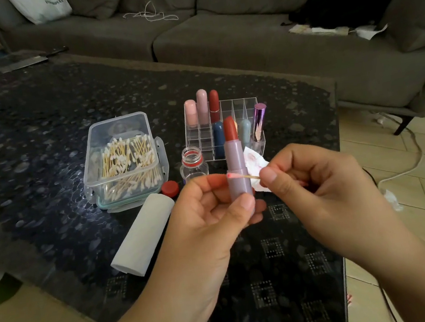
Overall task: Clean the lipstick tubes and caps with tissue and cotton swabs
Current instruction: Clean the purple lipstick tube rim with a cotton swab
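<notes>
Swab (pixel 238 175) against upright lipstick tube (pixel 237 168)

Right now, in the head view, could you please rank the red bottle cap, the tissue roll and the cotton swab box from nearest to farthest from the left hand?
From the left hand:
1. Red bottle cap, just beyond its fingertips.
2. Tissue roll, lying to its left.
3. Cotton swab box, farther back on the left.
</notes>
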`<state>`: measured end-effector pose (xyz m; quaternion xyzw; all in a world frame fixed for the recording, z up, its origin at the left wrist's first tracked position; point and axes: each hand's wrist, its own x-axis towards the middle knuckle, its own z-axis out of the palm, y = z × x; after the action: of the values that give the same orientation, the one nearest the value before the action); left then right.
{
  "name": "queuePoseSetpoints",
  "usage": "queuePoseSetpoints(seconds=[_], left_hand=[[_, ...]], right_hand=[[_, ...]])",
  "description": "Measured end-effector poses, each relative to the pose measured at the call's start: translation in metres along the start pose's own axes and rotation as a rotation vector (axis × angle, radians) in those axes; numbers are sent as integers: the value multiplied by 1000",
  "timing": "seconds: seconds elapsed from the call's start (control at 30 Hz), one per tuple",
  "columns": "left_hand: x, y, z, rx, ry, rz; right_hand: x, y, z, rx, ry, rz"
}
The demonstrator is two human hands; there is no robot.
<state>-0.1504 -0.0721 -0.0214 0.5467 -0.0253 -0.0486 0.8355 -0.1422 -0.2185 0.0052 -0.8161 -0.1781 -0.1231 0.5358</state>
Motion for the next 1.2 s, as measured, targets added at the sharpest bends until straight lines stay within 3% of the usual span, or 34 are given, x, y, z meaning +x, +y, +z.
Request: queuePoseSetpoints(seconds=[0.4, 0.57, 0.8, 0.97, 1.2], left_hand=[[1, 1, 2, 19, -55, -77], [-4, 9, 6, 71, -104, -100], [-3, 9, 1, -169, -150, -139], [-2, 7, 1, -67, -106, -107], [-1, 3, 4, 25, -79, -64]], right_hand=[[0, 0, -2, -39, -50, 21], [1, -6, 0, 54, -77, 93], [2, 0, -1, 13, -21, 87], [2, 0, -6, 18, 20, 87], [2, -1, 0, 41, -63, 70]])
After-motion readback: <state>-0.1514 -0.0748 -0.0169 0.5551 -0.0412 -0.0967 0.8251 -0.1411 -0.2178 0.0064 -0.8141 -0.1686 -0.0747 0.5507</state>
